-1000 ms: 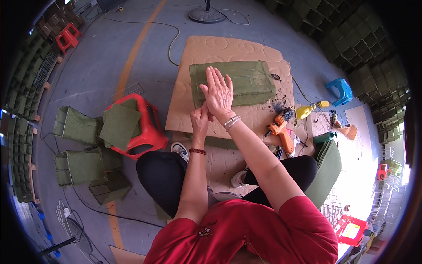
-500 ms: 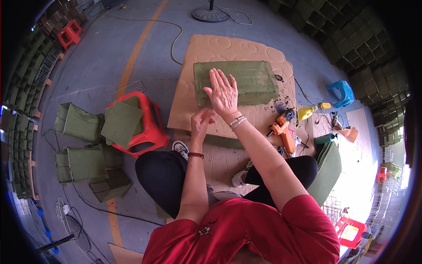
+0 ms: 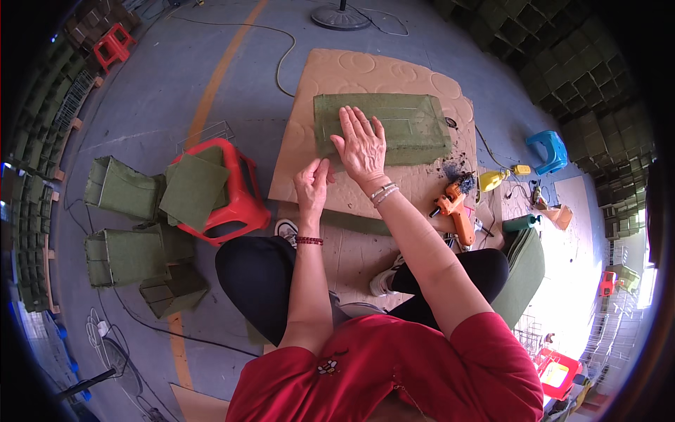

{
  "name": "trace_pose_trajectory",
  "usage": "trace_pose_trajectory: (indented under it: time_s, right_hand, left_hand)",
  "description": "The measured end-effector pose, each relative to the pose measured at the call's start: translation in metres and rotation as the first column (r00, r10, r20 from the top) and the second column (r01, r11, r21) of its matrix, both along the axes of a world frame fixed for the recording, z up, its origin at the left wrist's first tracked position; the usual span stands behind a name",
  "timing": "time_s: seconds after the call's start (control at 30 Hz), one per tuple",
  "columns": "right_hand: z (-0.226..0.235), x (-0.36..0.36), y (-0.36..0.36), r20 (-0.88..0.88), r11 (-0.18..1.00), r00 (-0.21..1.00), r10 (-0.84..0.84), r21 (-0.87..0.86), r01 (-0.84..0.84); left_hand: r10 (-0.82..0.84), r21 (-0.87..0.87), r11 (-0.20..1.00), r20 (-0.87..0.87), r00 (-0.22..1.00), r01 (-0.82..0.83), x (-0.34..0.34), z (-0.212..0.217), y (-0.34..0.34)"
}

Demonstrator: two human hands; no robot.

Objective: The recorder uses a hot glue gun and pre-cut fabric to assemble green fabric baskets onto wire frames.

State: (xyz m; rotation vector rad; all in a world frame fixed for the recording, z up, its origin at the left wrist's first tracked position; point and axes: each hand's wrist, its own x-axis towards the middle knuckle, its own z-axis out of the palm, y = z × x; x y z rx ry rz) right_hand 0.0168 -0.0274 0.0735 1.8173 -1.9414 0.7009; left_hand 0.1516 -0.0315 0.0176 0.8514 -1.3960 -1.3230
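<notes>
because the long green fabric-covered box (image 3: 415, 130) lies across the person's front, its long axis running left to right, both hands come at it from its near side. it rests on a low worktop (image 3: 415, 190) topped with brown cardboard. the right hand (image 3: 363, 149) is the nearer of the two: it lies over the left part of the box's upper face, fingers pointing toward the far edge. the left hand (image 3: 313, 184) is just beside the box's near left corner, so that most of the box's length stretches to the right of both hands.

the right grip is spread flat, fingers straight and side by side, thumb held out, with the palm down and nothing held. the left grip is narrow, fingers bent inward and thumb drawn up to them; whether it pinches anything, or touches the box's edge, i cannot tell. off the box's near right corner lies an orange glue gun (image 3: 457, 214); well to the left of the box, flat green fabric-covered panels (image 3: 193, 190) rest on a red plastic stool (image 3: 242, 207).
</notes>
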Motion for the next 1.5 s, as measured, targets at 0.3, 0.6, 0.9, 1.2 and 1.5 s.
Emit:
trace_pose_trajectory:
  time_s: [0.3, 0.6, 0.9, 1.2, 1.5]
  right_hand:
    - [0.005, 0.013, -0.007, 0.148, 1.0, 0.989, -0.014, -0.009, 0.016]
    - [0.006, 0.008, 0.002, 0.105, 0.989, 0.984, 0.145, -0.002, -0.145]
    - [0.0, -0.058, 0.029, 0.028, 0.996, 0.996, -0.088, 0.006, 0.088]
    - [-0.006, -0.065, 0.03, 0.011, 1.0, 1.0, -0.024, 0.013, 0.024]
    - [-0.012, -0.077, 0.038, 0.003, 0.995, 0.995, 0.096, -0.012, -0.096]
  left_hand:
    - [0.018, 0.016, 1.0, -0.083, 0.996, -0.017, -0.007, -0.008, -0.004]
    - [-0.018, 0.022, 1.0, -0.102, 0.995, 0.021, -0.007, -0.01, -0.007]
    - [0.263, -0.202, 0.964, 0.62, 0.74, -0.173, 0.046, 0.003, -0.022]
    - [0.313, -0.698, 0.614, 0.643, 0.699, 0.368, -0.062, 0.086, -0.044]
    - [0.311, -0.542, 0.373, 0.837, 0.449, 0.753, -0.057, 0.083, -0.052]
